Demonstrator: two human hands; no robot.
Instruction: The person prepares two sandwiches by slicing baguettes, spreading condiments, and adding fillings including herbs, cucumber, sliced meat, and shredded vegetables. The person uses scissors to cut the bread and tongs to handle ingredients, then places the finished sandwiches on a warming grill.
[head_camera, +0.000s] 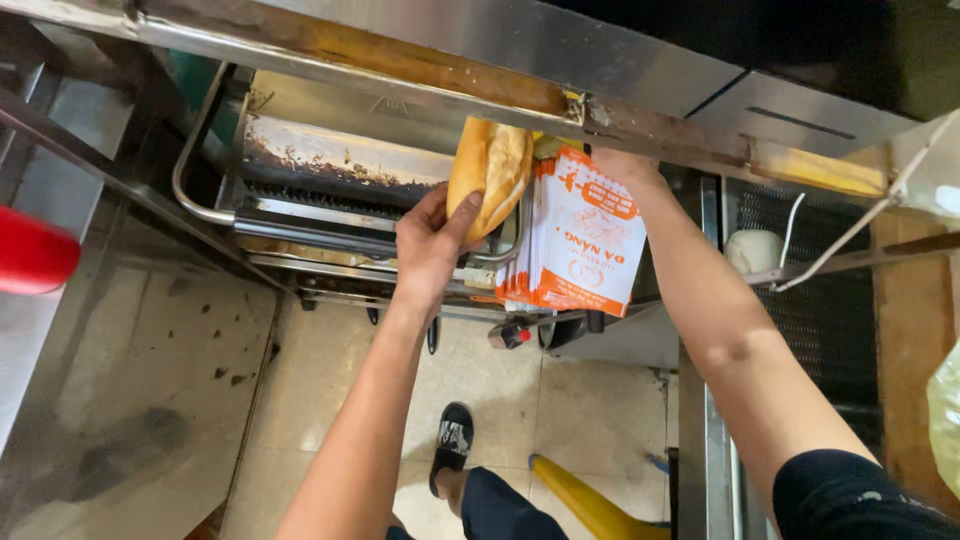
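Observation:
My left hand (430, 245) grips a golden baguette roll (492, 170) and holds it upright in front of a metal grill unit. My right hand (622, 163) reaches up to the top of a hanging stack of white and orange paper bags (580, 235), right beside the bread; its fingers are mostly hidden behind the stack. The bread touches the left edge of the bags.
A scorched metal toaster or grill (330, 180) with a curved rail stands behind the bread. A steel counter edge (500, 50) runs above. A red object (35, 250) is at the left. Below are a tiled floor (330, 380), my sandalled foot (455, 445) and a yellow handle (590, 505).

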